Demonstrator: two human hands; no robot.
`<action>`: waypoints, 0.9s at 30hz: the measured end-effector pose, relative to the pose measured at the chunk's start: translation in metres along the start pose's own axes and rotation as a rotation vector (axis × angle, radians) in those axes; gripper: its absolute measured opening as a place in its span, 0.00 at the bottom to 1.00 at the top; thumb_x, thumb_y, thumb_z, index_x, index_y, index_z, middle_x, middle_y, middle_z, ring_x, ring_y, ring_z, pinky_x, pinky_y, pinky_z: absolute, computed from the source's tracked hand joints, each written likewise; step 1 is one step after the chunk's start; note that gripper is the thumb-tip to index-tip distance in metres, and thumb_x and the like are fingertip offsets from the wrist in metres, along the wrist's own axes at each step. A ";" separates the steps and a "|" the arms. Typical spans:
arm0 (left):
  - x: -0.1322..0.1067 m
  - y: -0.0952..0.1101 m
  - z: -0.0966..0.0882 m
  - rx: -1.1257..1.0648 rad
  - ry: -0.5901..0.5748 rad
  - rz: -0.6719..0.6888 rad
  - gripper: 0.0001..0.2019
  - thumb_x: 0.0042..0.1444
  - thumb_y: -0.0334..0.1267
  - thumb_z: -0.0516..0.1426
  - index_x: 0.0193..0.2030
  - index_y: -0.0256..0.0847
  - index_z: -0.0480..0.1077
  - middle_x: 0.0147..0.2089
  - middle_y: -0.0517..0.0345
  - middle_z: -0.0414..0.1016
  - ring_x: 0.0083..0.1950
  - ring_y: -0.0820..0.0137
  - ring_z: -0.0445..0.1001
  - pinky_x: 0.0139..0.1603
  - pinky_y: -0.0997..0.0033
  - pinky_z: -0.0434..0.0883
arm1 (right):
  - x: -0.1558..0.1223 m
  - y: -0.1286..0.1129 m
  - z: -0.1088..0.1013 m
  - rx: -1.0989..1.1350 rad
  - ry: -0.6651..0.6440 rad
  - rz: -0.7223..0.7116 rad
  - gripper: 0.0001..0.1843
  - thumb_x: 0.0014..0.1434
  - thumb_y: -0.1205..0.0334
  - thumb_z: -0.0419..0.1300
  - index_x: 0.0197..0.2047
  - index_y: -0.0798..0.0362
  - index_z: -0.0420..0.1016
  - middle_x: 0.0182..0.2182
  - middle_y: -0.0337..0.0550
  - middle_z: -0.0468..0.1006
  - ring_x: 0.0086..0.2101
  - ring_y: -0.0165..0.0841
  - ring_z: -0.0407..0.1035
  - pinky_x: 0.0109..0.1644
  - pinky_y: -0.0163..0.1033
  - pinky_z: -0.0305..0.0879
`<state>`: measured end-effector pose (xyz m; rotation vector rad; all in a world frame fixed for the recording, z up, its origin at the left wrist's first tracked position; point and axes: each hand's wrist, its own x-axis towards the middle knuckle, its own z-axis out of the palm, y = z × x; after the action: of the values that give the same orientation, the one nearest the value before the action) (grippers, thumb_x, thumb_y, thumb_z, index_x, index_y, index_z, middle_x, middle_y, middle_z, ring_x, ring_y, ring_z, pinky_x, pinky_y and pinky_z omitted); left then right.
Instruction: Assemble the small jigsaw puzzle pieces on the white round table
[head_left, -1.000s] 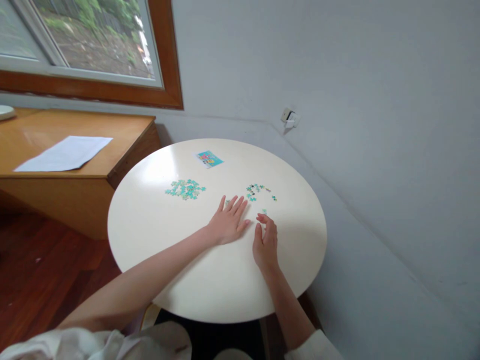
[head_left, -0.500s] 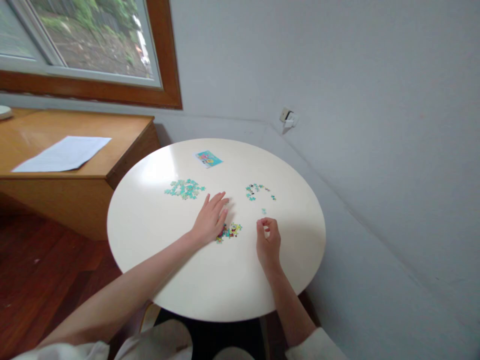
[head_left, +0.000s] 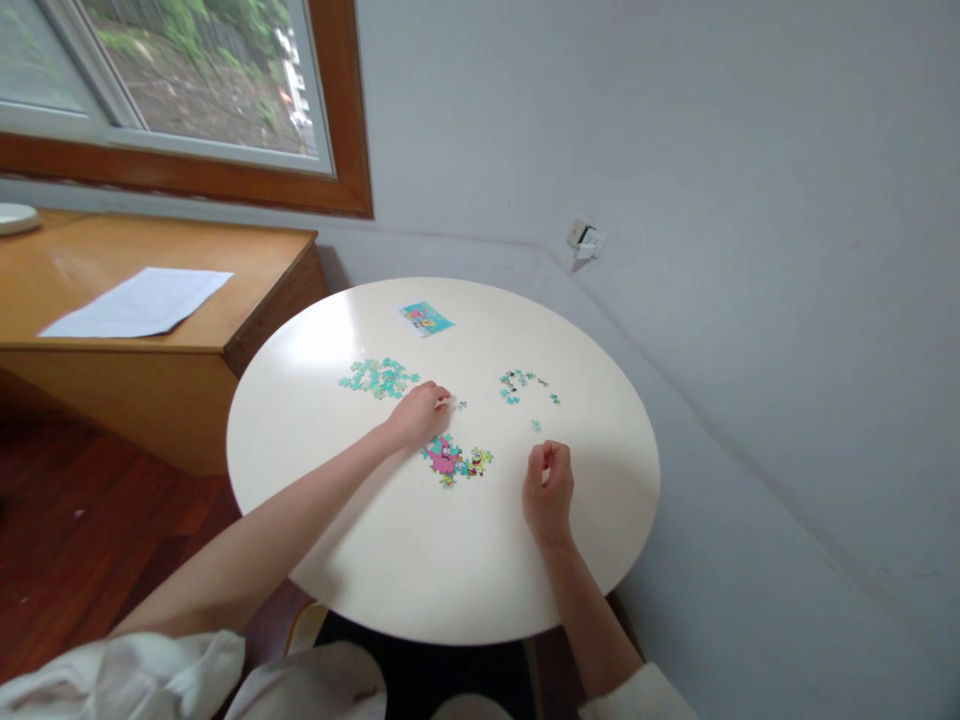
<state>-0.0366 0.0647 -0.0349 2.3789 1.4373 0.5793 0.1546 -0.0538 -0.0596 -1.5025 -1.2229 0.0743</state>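
Observation:
On the round cream table (head_left: 420,560) lies a joined patch of puzzle pieces (head_left: 454,460), pink and yellow, between my two hands. My left hand (head_left: 421,412) hovers just beyond it with its fingertips pinched on a small puzzle piece, and a tiny loose piece (head_left: 462,405) lies right beside those fingers. My right hand (head_left: 549,490) rests on the table to the right of the patch, fingers curled shut; I cannot see anything in it. A heap of teal pieces (head_left: 379,377) lies left of my left hand.
A smaller scatter of pieces (head_left: 525,385) and one single piece (head_left: 536,425) lie ahead of my right hand. A small picture card (head_left: 425,319) sits near the far edge. A wooden desk (head_left: 247,290) with a sheet of paper (head_left: 139,300) stands at left, walls close behind and right.
My left hand lifted off the joined patch, uncovering it, moved left and forward and closed into a pinch on a small piece. My right hand drew back slightly and curled.

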 end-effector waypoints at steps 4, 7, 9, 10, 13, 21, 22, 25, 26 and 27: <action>0.021 0.004 0.004 0.020 -0.129 0.150 0.15 0.47 0.27 0.51 0.40 0.37 0.74 0.45 0.48 0.73 0.42 0.66 0.73 0.47 0.71 0.67 | 0.000 0.001 0.000 0.021 -0.001 0.008 0.10 0.60 0.56 0.46 0.29 0.50 0.57 0.23 0.34 0.59 0.25 0.29 0.55 0.32 0.37 0.54; 0.035 0.004 0.003 0.102 -0.212 0.279 0.16 0.44 0.24 0.52 0.38 0.38 0.74 0.43 0.51 0.75 0.45 0.66 0.71 0.50 0.71 0.66 | 0.000 0.002 0.001 0.058 -0.008 0.046 0.10 0.60 0.55 0.47 0.29 0.50 0.56 0.23 0.33 0.59 0.25 0.29 0.55 0.32 0.36 0.54; 0.043 0.003 0.002 0.174 -0.287 0.356 0.15 0.43 0.24 0.52 0.36 0.38 0.74 0.39 0.52 0.76 0.46 0.65 0.70 0.50 0.71 0.66 | 0.000 0.004 0.001 0.090 -0.020 0.075 0.10 0.60 0.55 0.47 0.29 0.50 0.56 0.23 0.33 0.58 0.25 0.29 0.55 0.32 0.36 0.54; 0.046 0.003 0.001 0.194 -0.309 0.357 0.14 0.43 0.25 0.52 0.36 0.37 0.74 0.38 0.51 0.76 0.46 0.64 0.70 0.49 0.71 0.66 | 0.000 0.005 0.002 0.105 -0.027 0.088 0.10 0.60 0.55 0.47 0.29 0.50 0.56 0.23 0.33 0.58 0.25 0.29 0.56 0.33 0.36 0.54; 0.052 0.002 0.001 0.219 -0.323 0.296 0.15 0.45 0.27 0.52 0.40 0.34 0.74 0.42 0.47 0.74 0.41 0.65 0.71 0.45 0.71 0.67 | 0.000 0.008 0.003 0.135 -0.042 0.117 0.11 0.60 0.54 0.47 0.30 0.50 0.56 0.23 0.33 0.58 0.26 0.29 0.56 0.33 0.36 0.54; 0.051 0.006 0.000 0.266 -0.316 0.260 0.13 0.48 0.28 0.52 0.40 0.35 0.73 0.42 0.48 0.73 0.39 0.67 0.70 0.43 0.73 0.67 | 0.000 0.007 0.003 0.168 -0.054 0.144 0.11 0.59 0.53 0.47 0.30 0.50 0.56 0.23 0.33 0.59 0.25 0.29 0.56 0.32 0.36 0.55; 0.051 0.007 0.000 0.270 -0.323 0.253 0.13 0.48 0.28 0.52 0.40 0.35 0.73 0.42 0.47 0.72 0.40 0.67 0.70 0.43 0.73 0.67 | 0.000 0.006 0.003 0.166 -0.056 0.145 0.11 0.59 0.53 0.47 0.30 0.50 0.56 0.23 0.33 0.59 0.25 0.29 0.56 0.32 0.36 0.55; 0.051 0.010 -0.001 0.273 -0.347 0.242 0.13 0.48 0.28 0.52 0.40 0.34 0.73 0.43 0.46 0.72 0.40 0.66 0.71 0.42 0.73 0.67 | 0.000 0.006 0.003 0.165 -0.056 0.146 0.11 0.59 0.53 0.47 0.30 0.50 0.56 0.23 0.32 0.59 0.25 0.28 0.56 0.32 0.36 0.55; 0.051 0.010 -0.002 0.272 -0.351 0.241 0.13 0.47 0.28 0.52 0.40 0.34 0.73 0.43 0.46 0.72 0.40 0.66 0.71 0.42 0.73 0.67 | 0.000 0.006 0.003 0.166 -0.054 0.147 0.11 0.59 0.53 0.47 0.30 0.50 0.56 0.23 0.32 0.59 0.25 0.28 0.56 0.32 0.36 0.55; 0.051 0.011 -0.002 0.271 -0.353 0.241 0.13 0.47 0.28 0.52 0.40 0.34 0.73 0.43 0.46 0.72 0.40 0.66 0.71 0.42 0.72 0.67 | -0.001 0.006 0.003 0.166 -0.053 0.150 0.11 0.59 0.53 0.47 0.29 0.50 0.56 0.23 0.32 0.59 0.24 0.28 0.56 0.32 0.36 0.55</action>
<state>-0.0077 0.1052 -0.0192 2.7138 1.1431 0.0040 0.1558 -0.0508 -0.0655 -1.4520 -1.1159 0.3101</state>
